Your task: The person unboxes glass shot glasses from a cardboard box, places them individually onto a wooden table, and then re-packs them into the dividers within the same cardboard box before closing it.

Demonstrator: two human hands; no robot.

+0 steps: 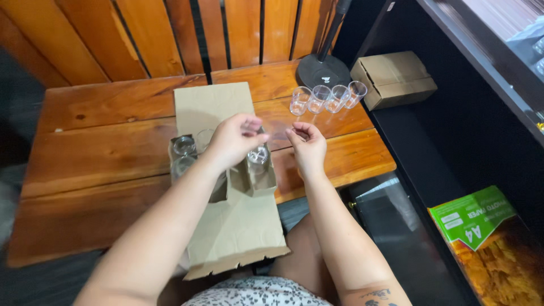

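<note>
Four glasses out: a row of clear shot glasses (327, 98) stands on the far side of the table, touching or nearly so, near a black round lamp base (323, 70).
Table: slatted wooden table (107, 141), reddish-brown, glossy, with visible grain and gaps between the planks.
Carton: flat brown cardboard box (235, 187), matte, flaps opened front and back, split into cells by dividers; it overhangs the near table edge.
Glasses left inside: at least three show, two in the left cells (183, 146) and one (258, 154) in a right cell.
Left hand: left hand (235, 139) hovers over the carton, fingers curled and pinched together above the right-cell glass; whether it grips anything I cannot tell.
Right hand: right hand (307, 143) is just beside the carton, fingers loosely curled, holding nothing visible.
Step, as judged: unpacking, between lifts; the next lift needs a straight upward pull clear of the dividers.
Small box: closed cardboard box (393, 78) sits beyond the table's right end.
</note>
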